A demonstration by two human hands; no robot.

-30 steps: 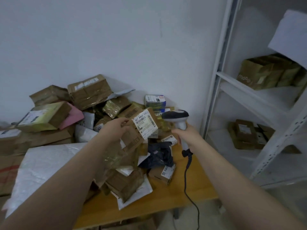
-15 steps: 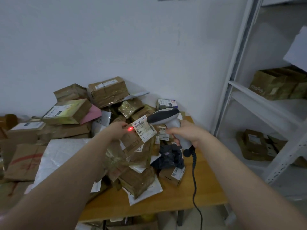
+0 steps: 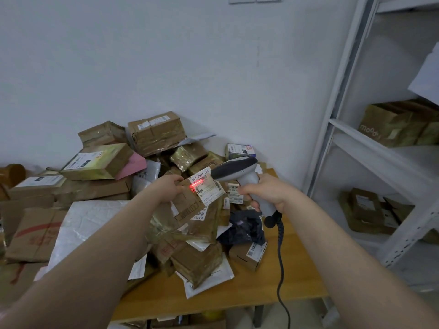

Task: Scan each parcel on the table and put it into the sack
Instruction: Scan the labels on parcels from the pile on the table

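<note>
My left hand [image 3: 167, 189] grips a small brown cardboard parcel [image 3: 190, 201] by its left edge, lifted above the pile with its white label facing me. My right hand [image 3: 266, 192] holds a grey barcode scanner [image 3: 240, 170] by the handle, its head close to the label's right side. A red scan line glows across the barcode on the label [image 3: 205, 186]. Many more brown parcels and white mailers lie heaped on the wooden table [image 3: 249, 290]. No sack is in view.
A large white padded mailer [image 3: 88, 224] lies at the left. A dark plastic bag [image 3: 247, 230] sits under the scanner. The scanner cable [image 3: 281, 276] hangs over the table's front edge. White metal shelving [image 3: 370, 143] with boxes stands at the right.
The scanner moved closer to the label and the red light turned from a dot at the label's left edge into a line across the barcode. The camera view tilted up slightly.
</note>
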